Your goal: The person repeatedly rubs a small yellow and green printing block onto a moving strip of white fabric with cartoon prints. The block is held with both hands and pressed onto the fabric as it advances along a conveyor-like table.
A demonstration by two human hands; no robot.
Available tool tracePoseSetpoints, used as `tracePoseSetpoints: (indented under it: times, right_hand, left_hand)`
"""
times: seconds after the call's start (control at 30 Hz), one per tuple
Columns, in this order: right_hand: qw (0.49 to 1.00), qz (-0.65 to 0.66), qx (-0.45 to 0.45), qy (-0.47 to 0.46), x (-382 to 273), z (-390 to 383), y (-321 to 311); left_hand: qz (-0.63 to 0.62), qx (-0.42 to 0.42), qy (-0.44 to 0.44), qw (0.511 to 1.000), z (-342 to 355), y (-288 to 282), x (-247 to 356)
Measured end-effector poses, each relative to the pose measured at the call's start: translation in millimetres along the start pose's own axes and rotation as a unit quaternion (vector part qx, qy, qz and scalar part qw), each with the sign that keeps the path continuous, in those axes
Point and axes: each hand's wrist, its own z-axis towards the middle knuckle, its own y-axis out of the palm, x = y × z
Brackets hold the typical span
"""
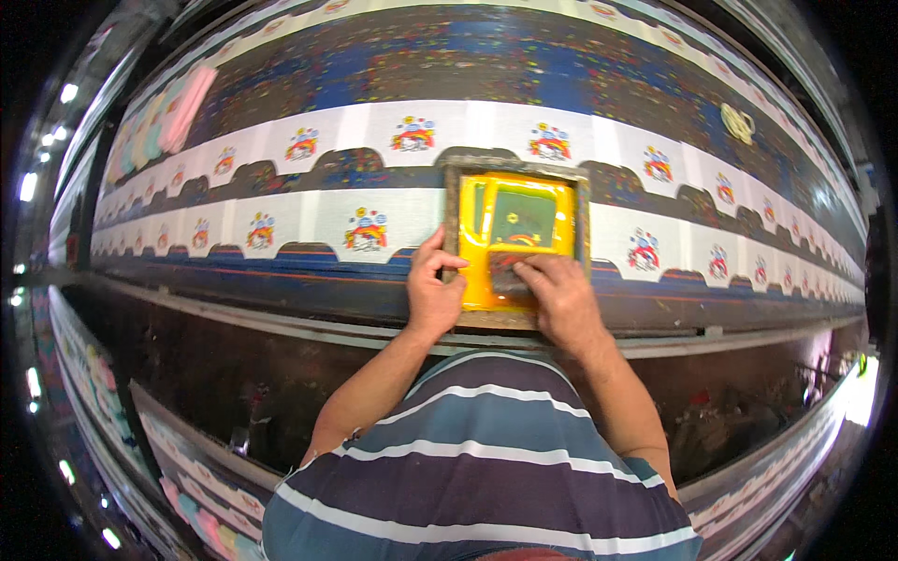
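Note:
A wooden-edged printing screen (pixel 582 201) lies over a white printed fabric strip (pixel 617 234) on the long table. Thick yellow ink (pixel 475 280) coats its inside, around a greenish mesh window (pixel 522 217) with a printed design showing through. At the frame's left side is my left hand (pixel 433 292), fingers curled round the edge. My right hand (pixel 563 297) pinches a dark, flat squeegee (pixel 510 276), which stands in the ink at the near part of the screen. The squeegee's lower edge is partly hidden by ink and fingers.
A second printed strip (pixel 351 131) runs behind the first, with repeated colourful prints. Stacked pastel cloths (pixel 187 107) sit at the far left. A pale yellow looped item (pixel 738 122) lies far right. A rail (pixel 374 332) edges the table near me.

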Motion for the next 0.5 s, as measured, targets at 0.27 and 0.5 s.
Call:
tracePoseSetpoints:
  times: [0.27, 0.5]
  right_hand:
    - [0.999, -0.037, 0.023, 0.011, 65, 89, 1]
    - [0.999, -0.043, -0.021, -0.003, 57, 81, -4]
  left_hand:
    - [0.017, -0.006, 0.028, 0.999, 1, 0, 6]
    - [0.026, -0.017, 0.032, 0.999, 0, 0, 7]
